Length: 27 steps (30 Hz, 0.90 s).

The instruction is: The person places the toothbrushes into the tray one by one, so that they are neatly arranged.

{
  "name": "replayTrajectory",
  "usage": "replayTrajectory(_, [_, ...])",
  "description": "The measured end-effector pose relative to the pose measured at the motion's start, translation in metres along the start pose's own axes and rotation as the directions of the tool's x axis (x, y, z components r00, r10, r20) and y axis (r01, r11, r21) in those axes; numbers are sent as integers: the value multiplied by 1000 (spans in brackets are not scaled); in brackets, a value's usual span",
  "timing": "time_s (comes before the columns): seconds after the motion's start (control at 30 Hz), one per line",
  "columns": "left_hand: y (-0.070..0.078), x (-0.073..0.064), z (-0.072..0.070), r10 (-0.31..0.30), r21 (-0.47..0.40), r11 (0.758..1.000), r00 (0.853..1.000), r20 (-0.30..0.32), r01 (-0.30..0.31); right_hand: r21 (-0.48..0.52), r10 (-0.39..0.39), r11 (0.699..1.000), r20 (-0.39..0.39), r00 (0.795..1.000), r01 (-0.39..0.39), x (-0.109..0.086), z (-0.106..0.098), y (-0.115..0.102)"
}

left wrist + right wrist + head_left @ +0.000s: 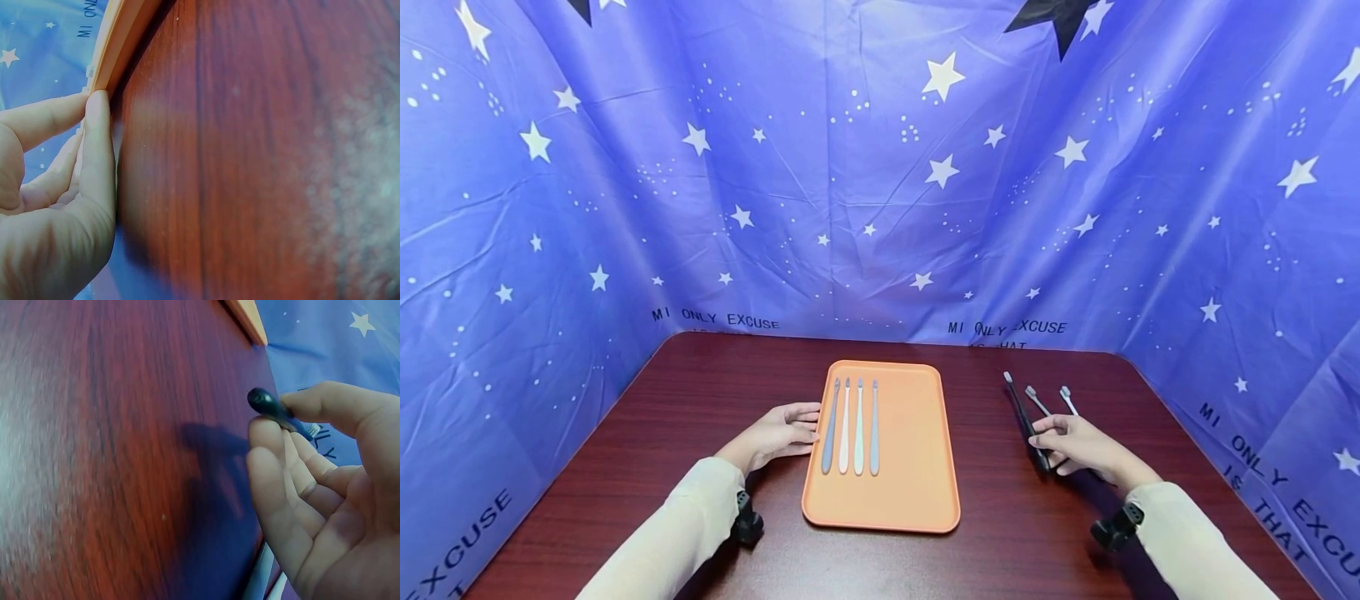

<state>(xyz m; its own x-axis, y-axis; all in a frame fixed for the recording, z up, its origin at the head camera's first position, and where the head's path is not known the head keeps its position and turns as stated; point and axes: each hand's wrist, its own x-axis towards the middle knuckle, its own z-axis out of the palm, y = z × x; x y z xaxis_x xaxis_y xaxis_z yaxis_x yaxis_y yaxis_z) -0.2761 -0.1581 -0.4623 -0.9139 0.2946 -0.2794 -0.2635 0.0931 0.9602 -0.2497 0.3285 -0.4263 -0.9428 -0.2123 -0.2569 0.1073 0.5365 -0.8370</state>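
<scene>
Sleeved arms [662,525]: flanking the workspace.
Orange tray [913,458]: bearing four toothbrushes [859,433].
Left hand [778,435]: pinching the tray's rim.
Right hand [1086,446]: gripping a black toothbrush [1022,417].
Black toothbrush: sitting right of the tray; twisting in fingertips, it could be knocking two neighbours [1066,392].

Looks forward and down from the head, set well back, taking in table [700,533], tray [895,500] and far curtain [820,167]. From the left wrist, peers low and tilted sideways, very near the left hand [69,231], along the tray's left edge. From the right wrist, peers equally close past the right hand [325,506], sharing tray and curtain with both others.
</scene>
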Motion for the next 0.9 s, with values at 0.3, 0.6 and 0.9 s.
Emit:
replayTrajectory(0.3, [0, -1, 0, -10, 1, 1000, 1000, -5, 10, 94, -26, 995, 64, 998, 20, 9, 12, -4])
replayTrajectory(0.6, [1, -2, 0, -10, 6, 1000, 1000, -1, 10, 193, -43, 981, 98, 994, 23, 13, 34, -17])
replayTrajectory(0.9, [1, -2, 0, -9, 8, 1000, 1000, 3, 9, 292, -44, 956, 130, 991, 4, 20, 58, -27])
